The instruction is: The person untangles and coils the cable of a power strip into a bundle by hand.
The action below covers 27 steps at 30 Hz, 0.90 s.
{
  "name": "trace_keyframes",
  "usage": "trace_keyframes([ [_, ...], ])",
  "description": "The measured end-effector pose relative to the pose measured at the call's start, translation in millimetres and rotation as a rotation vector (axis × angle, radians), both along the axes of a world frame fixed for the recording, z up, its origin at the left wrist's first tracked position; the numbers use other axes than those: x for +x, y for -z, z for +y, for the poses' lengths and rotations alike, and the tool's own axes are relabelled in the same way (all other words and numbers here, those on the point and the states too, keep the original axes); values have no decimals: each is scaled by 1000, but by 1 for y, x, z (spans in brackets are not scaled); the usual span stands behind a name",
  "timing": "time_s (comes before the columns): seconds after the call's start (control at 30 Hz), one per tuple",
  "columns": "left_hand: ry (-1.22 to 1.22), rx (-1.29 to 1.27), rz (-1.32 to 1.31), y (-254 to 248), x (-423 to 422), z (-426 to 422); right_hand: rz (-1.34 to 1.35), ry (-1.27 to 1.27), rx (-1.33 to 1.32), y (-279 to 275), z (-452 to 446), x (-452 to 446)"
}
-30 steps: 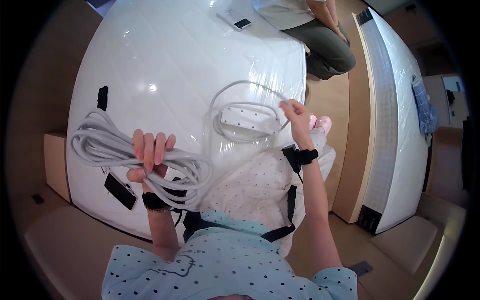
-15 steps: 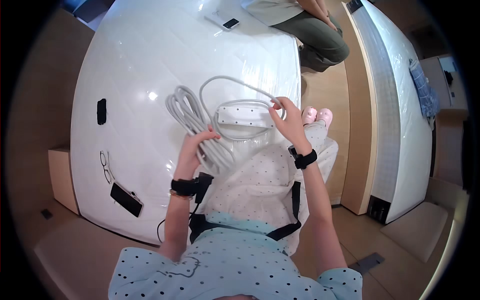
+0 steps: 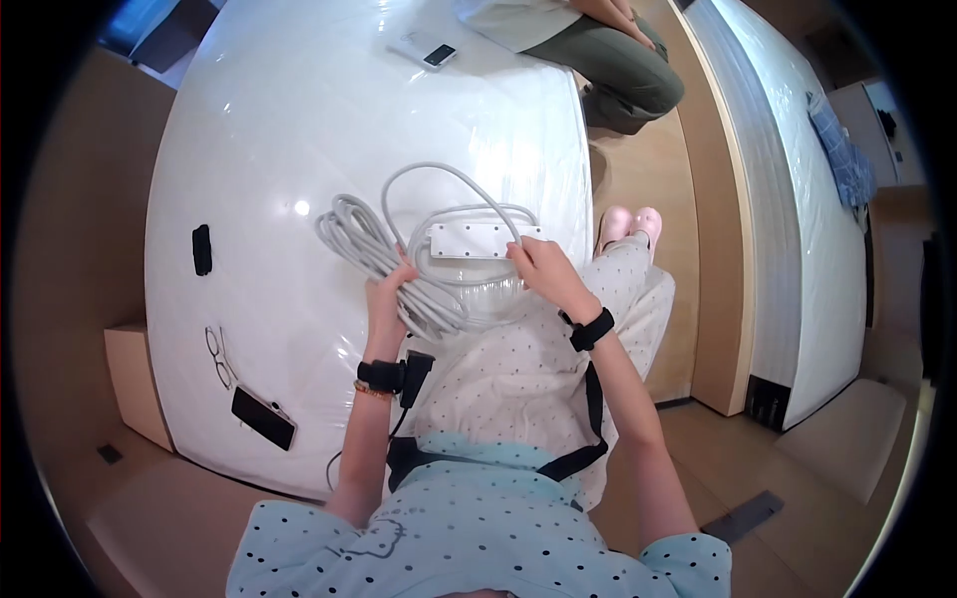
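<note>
A bundle of grey cable, gathered in long loops, is gripped by my left hand around its lower middle. From the bundle one loose loop arcs up and over to my right hand, whose fingers are closed on the cable. The white power strip lies on the plastic-covered mattress between my hands, its underside with small dark dots facing up. My right fingers are by its right end; whether they touch it I cannot tell. Some cable curves around the strip.
On the mattress lie a black object, glasses, a dark phone and a white device with a dark screen. Another person's bent leg is at the far edge. A second wrapped mattress stands to the right.
My right hand has come down and toward me, its raised fingers now closed on the cable near the strip's right end. The loose loop moved with it. My left hand still grips the bundle.
</note>
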<state>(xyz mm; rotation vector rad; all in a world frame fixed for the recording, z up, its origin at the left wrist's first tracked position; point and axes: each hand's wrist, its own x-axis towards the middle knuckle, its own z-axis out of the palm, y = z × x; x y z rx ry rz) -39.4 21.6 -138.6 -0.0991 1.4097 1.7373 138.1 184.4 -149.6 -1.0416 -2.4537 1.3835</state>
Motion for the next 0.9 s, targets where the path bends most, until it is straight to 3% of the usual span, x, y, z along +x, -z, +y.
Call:
trace_keyframes([
  [0.1,-13,77,125,-27,5,-3,88,64,-271,-15,-13,-3],
  [0.4,185,137,334,-86,0,-23,311,382,-167,-19,12,16],
  [0.47,269,178,374,-88,-6,-27,354,310,-170,-24,12,19],
  [0.57,412,342,265,-99,0,-21,403,135,-119,-40,-2,11],
  [0.67,363,599,-99,-89,21,-8,499,23,-113,-48,-36,-1],
  [0.77,385,635,-261,-92,43,7,548,-84,-151,-52,-49,-5],
  [0.8,399,642,-301,-93,46,10,541,-32,-295,-51,-47,-2],
  [0.87,452,593,-166,-96,42,9,527,62,-585,-47,-40,4],
  [0.9,500,587,-56,-94,37,9,543,135,-445,-46,-35,7],
])
